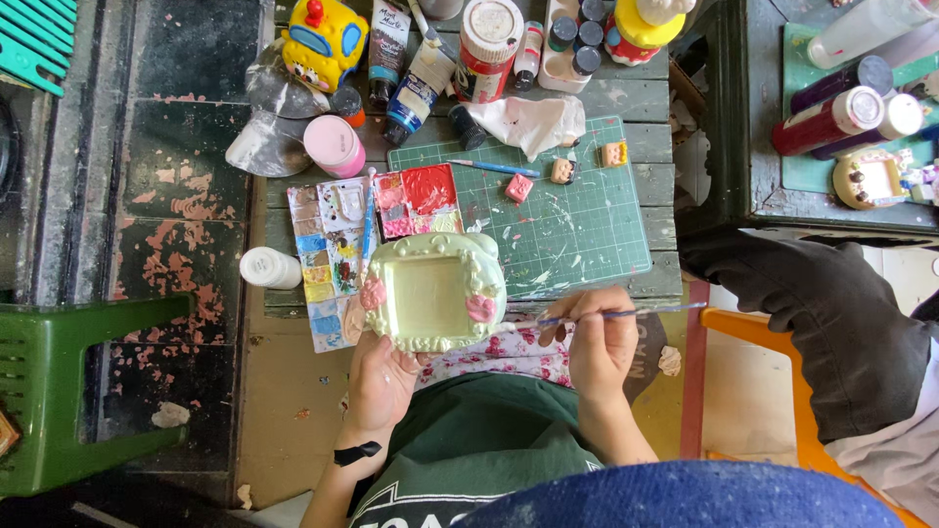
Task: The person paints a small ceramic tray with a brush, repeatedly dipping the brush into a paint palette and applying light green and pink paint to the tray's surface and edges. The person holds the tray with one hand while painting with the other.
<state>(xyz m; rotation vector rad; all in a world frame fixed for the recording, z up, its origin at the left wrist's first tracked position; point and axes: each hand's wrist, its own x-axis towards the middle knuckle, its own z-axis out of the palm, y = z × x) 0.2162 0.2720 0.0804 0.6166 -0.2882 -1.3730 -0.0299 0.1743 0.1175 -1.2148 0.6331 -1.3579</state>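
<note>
The left hand [380,376] is cupped under the pale green frame [434,291], fingers closed on its lower edge and holding it up over the lap. The right hand [599,344] pinches a thin brush [626,314], whose tip seems to touch the frame's right side. Just beyond, the palette [337,256] holds blue, yellow and brown paints, its red tray [419,200] red and pink. Three small painted pieces lie on the green mat [577,235].

pale-green frame [434,291] — pink roses, green gridded mat [577,235], multicoloured palette [328,259]
</note>
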